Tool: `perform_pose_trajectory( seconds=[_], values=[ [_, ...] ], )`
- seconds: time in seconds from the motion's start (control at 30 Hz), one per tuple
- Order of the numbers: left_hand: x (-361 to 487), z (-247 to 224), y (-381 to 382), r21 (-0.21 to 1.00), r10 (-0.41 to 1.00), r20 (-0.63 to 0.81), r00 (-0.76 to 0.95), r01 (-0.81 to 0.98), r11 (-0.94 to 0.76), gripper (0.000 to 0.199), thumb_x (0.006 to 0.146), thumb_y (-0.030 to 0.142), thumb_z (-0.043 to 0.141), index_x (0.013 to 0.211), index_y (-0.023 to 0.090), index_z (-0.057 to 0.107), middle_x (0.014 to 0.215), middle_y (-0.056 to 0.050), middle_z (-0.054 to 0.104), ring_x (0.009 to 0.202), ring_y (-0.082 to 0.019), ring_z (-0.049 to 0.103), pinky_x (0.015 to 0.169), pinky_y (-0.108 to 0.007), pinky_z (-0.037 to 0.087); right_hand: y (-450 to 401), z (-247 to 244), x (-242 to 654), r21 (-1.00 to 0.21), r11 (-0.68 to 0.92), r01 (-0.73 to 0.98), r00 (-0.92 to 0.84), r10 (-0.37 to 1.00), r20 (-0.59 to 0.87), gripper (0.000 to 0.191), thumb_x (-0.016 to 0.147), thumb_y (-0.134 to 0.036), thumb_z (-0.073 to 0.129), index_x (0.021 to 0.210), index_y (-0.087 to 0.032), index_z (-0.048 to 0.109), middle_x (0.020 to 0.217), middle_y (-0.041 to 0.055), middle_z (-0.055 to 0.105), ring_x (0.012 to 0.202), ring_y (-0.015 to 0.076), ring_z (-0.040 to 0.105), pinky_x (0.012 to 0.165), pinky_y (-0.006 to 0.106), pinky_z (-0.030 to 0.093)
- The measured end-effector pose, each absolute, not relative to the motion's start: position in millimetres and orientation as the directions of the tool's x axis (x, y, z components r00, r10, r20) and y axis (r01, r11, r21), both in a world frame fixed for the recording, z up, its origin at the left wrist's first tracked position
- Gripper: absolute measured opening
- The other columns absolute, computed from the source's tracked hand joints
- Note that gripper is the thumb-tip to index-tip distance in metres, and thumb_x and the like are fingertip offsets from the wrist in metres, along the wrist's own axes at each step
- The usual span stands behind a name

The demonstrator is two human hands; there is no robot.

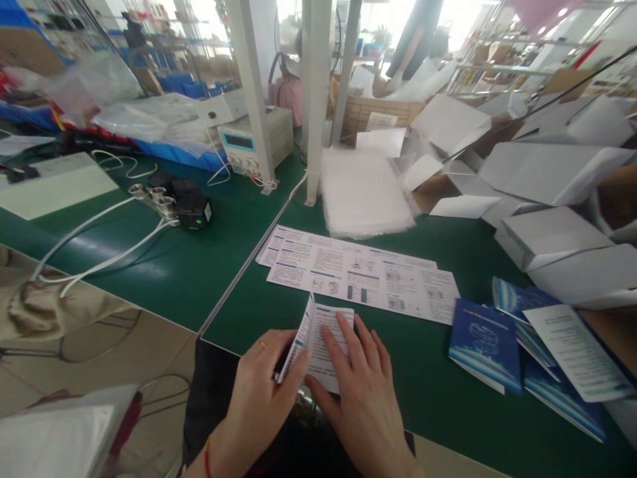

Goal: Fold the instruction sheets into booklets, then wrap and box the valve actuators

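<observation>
At the table's front edge a printed leaflet (pixel 326 362) stands partly folded, its left panel raised and its right panel lying flat. My left hand (pixel 266 372) grips the raised panel between thumb and fingers. My right hand (pixel 363 372) lies over the right panel with fingers stretched out, pressing on it. Just beyond are long unfolded printed sheets (pixel 378 275), overlapping in a stack. Blue folded booklets (pixel 485 342) lie to the right of my right hand, with a white text-side leaflet (pixel 577 352) on top of some.
White cardboard boxes (pixel 552 172) are heaped at the right. A stack of white foam sheets (pixel 365 192) lies behind the printed sheets, beside a metal post (pixel 314 99). Black devices with white cables (pixel 192 206) and a power supply (pixel 256 143) stand left. Another person (pixel 415 40) is in the background.
</observation>
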State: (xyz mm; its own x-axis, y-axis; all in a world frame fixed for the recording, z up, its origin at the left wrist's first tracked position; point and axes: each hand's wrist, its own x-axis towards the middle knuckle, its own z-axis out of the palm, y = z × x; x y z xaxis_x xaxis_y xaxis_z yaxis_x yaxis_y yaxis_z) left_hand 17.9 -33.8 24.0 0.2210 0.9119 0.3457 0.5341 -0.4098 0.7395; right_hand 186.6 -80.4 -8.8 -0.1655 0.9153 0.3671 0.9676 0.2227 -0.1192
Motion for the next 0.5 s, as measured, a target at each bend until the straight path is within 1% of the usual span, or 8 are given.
perform_pose_trajectory(
  seconds=[0.07,0.13,0.2,0.27,0.3,0.37,0.43,0.5],
  values=[
    [17.8,22.2,-33.7,0.708,0.88,0.387,0.274,0.524,-0.474,0.019,0.096,0.031,0.063,0.108,0.02,0.072,0.097,-0.007,0.078,0.088,-0.021,0.074,0.082,-0.03,0.061,-80.3,-8.4,186.6,-0.115,0.23,0.966,-0.172,0.91,0.377,0.058,0.093,-0.044,0.066,0.142,-0.015,0.057,0.155,0.0162,0.052,0.14,0.0435,0.049,0.104,0.063,0.048],
    [16.4,19.4,-33.3,0.676,0.84,0.417,0.347,0.5,-0.542,0.028,0.096,0.035,0.064,0.12,0.02,0.069,0.112,-0.01,0.078,0.103,-0.025,0.074,0.095,-0.037,0.06,-80.2,-7.8,186.8,-0.111,0.242,0.964,-0.182,0.904,0.387,0.057,0.093,-0.041,0.065,0.142,-0.014,0.057,0.155,0.0168,0.052,0.14,0.0435,0.049,0.104,0.063,0.047],
    [14.7,16.5,-32.6,0.65,0.796,0.444,0.412,0.463,-0.602,0.037,0.1,0.04,0.058,0.13,0.02,0.064,0.125,-0.012,0.075,0.116,-0.026,0.071,0.104,-0.042,0.057,-80.0,-6.8,187.1,-0.11,0.245,0.963,-0.185,0.903,0.389,0.058,0.092,-0.04,0.065,0.142,-0.013,0.056,0.155,0.017,0.051,0.14,0.0433,0.049,0.105,0.062,0.046],
    [14.2,14.5,-31.3,0.635,0.759,0.467,0.453,0.426,-0.645,0.042,0.104,0.044,0.047,0.133,0.018,0.062,0.131,-0.013,0.072,0.122,-0.026,0.068,0.11,-0.045,0.053,-79.8,-5.5,187.3,-0.117,0.246,0.962,-0.184,0.904,0.385,0.06,0.091,-0.042,0.066,0.142,-0.013,0.056,0.154,0.0174,0.052,0.14,0.0431,0.049,0.105,0.061,0.046],
    [14.8,14.0,-30.4,0.63,0.748,0.472,0.467,0.414,-0.657,0.043,0.106,0.043,0.042,0.132,0.017,0.063,0.132,-0.014,0.072,0.123,-0.026,0.068,0.112,-0.046,0.052,-79.7,-4.7,187.3,-0.124,0.246,0.961,-0.182,0.905,0.384,0.06,0.091,-0.042,0.067,0.142,-0.013,0.056,0.153,0.0176,0.054,0.14,0.0428,0.049,0.105,0.061,0.046],
    [18.2,13.4,-28.0,0.622,0.744,0.475,0.471,0.419,-0.662,0.039,0.108,0.034,0.037,0.125,0.016,0.067,0.129,-0.013,0.074,0.122,-0.023,0.069,0.114,-0.046,0.05,-79.3,-3.2,187.0,-0.142,0.245,0.959,-0.176,0.909,0.378,0.061,0.09,-0.042,0.067,0.142,-0.014,0.055,0.15,0.0178,0.057,0.14,0.0422,0.049,0.105,0.06,0.046],
    [23.3,12.1,-25.2,0.595,0.745,0.49,0.452,0.451,-0.665,0.033,0.107,0.022,0.039,0.115,0.016,0.07,0.12,-0.011,0.077,0.116,-0.02,0.072,0.113,-0.043,0.052,-78.7,-1.9,186.4,-0.156,0.241,0.958,-0.169,0.912,0.373,0.061,0.089,-0.041,0.067,0.143,-0.015,0.055,0.145,0.0174,0.061,0.139,0.0419,0.05,0.105,0.06,0.046],
    [28.5,8.7,-22.6,0.547,0.734,0.524,0.431,0.491,-0.678,0.026,0.105,0.015,0.045,0.108,0.016,0.071,0.113,-0.009,0.079,0.11,-0.019,0.075,0.11,-0.041,0.055,-78.0,-1.4,185.5,-0.164,0.242,0.956,-0.167,0.913,0.374,0.061,0.088,-0.041,0.067,0.143,-0.016,0.055,0.141,0.0166,0.064,0.138,0.0419,0.052,0.105,0.059,0.046]
  ],
)
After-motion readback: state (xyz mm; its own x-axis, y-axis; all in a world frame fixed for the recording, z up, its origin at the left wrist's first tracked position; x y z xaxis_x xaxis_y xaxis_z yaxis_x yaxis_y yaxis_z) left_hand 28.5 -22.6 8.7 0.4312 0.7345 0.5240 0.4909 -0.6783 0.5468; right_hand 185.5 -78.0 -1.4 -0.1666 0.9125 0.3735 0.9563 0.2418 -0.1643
